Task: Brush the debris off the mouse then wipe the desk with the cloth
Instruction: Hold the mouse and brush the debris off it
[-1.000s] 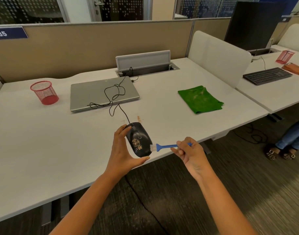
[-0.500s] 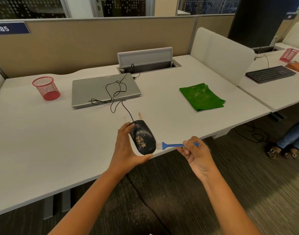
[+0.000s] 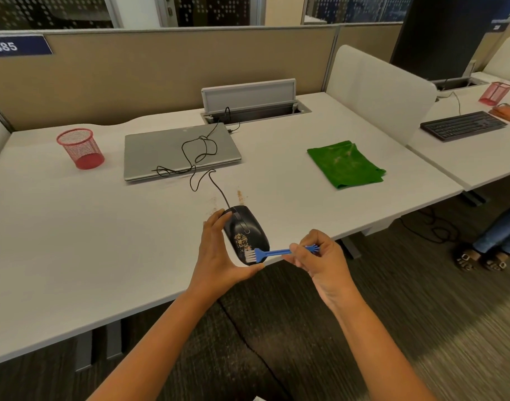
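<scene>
Two hands were at work at the desk's near edge. The right hand [image 3: 320,261] pinched a small blue brush [image 3: 272,252] by its handle, fingers curled round it, white bristles resting on the rear of the mouse [image 3: 246,234]. The left hand [image 3: 219,256] cupped the black mouse from its left side, thumb under the rear and fingers curved up to the front (the mouse looked tilted up off the desk [image 3: 74,256], though how far was hard to judge). One patch of tan debris [image 3: 241,241] sat on the mouse's back just ahead of the bristles.

A sweep toward the near edge would likely flick crumbs onto the floor instead of the desk, where the cloth could not reach them. Too hard a stroke could also twist the mouse in a loose hold, or tug its cable [image 3: 201,157], which lay looped across the one closed laptop [image 3: 181,151].

Further out: some crumbs already on the desk behind the mouse, one folded green cloth [image 3: 345,164] toward the right edge, and one red mesh cup [image 3: 81,149] toward the far left corner.
</scene>
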`<state>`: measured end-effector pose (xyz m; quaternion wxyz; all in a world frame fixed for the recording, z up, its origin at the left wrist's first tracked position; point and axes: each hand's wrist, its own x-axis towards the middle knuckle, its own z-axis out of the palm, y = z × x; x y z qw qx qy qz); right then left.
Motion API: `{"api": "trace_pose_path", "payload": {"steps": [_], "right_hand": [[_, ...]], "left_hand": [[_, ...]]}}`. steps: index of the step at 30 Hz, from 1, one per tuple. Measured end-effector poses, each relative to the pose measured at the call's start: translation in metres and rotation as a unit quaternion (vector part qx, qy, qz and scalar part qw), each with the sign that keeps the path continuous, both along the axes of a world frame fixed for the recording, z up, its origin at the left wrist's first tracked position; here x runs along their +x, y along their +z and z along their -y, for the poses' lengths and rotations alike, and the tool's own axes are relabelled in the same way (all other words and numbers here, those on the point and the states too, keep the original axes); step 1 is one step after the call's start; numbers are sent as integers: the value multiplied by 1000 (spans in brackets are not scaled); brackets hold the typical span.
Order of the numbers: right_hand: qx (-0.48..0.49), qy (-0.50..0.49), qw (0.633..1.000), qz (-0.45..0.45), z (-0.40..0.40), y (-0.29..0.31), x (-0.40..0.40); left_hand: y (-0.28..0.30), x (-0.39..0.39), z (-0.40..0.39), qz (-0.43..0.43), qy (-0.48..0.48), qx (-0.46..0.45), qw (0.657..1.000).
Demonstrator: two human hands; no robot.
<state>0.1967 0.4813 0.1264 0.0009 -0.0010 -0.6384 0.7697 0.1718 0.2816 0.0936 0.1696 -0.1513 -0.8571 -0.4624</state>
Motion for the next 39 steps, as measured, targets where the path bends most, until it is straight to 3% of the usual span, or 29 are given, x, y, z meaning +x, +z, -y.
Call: {"api": "trace_pose_path", "payload": {"steps": [8,15,30,39], "right_hand": [[-90,-16,996,10,-15,0,2],[-19,6,1000,-9,13,-3,0],[-194,-54,979,15,-17,-8,-3],[-157,-26,987,24,7,-9,-8]], "left_hand": [[-1,-2,7,-1,5,-5,1000],[-3,2,2,-2,-8,0,1000],[-5,-4,10,2,9,-8,1000],[-3,-3,4,-6,-12,-2,1000]]}}
